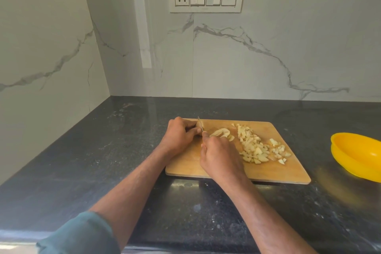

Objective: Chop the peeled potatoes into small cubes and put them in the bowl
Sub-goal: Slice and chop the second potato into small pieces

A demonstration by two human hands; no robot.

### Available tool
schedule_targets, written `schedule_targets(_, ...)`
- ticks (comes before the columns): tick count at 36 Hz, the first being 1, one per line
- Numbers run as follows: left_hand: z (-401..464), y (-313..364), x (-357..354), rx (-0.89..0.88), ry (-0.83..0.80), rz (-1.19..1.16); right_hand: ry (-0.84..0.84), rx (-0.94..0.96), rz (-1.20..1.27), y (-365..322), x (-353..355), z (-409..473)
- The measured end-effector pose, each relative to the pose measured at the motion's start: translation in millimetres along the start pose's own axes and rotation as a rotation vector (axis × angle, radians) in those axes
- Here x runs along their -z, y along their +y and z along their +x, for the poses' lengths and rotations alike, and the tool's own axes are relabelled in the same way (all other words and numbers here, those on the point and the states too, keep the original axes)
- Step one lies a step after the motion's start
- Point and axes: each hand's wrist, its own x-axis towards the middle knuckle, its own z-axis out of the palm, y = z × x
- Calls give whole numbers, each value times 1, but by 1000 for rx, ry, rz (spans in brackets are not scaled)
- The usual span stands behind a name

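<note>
On the cutting board (284, 150), the left hand (179, 136) curled its fingers around a potato piece (200, 124) at the far left corner. The right hand (220, 156) gripped the knife (200, 123), blade against that piece. Cubes (257, 146) lay piled right of them; the yellow bowl (356, 156) sat on the counter (82, 161), further right.

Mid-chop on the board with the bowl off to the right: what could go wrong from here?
1. The left hand grips the potato piece right against the knife; a slip could nick its fingers.
2. The cube pile spreads toward the cutting board edge; cubes may roll onto the counter.
3. The yellow bowl sits apart, so cubes may drop during transfer.
</note>
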Motion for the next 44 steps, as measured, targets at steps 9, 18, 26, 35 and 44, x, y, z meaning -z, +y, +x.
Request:
schedule_targets(9,-2,2,-2,-24,2,37,-125,-59,-49,-7,8,7)
schedule_targets(18,-3,4,-3,19,57,80,-151,-65,-74,-8,11,1)
schedule_targets(26,-1,3,-1,69,82,62,-80,-16,-88,0,10,-9)
schedule_targets(35,1,-2,-1,62,58,68,-64,-94,-31,0,8,-7)
schedule_targets(44,0,-2,0,57,-12,48,20,-56,34,6,7,-8)
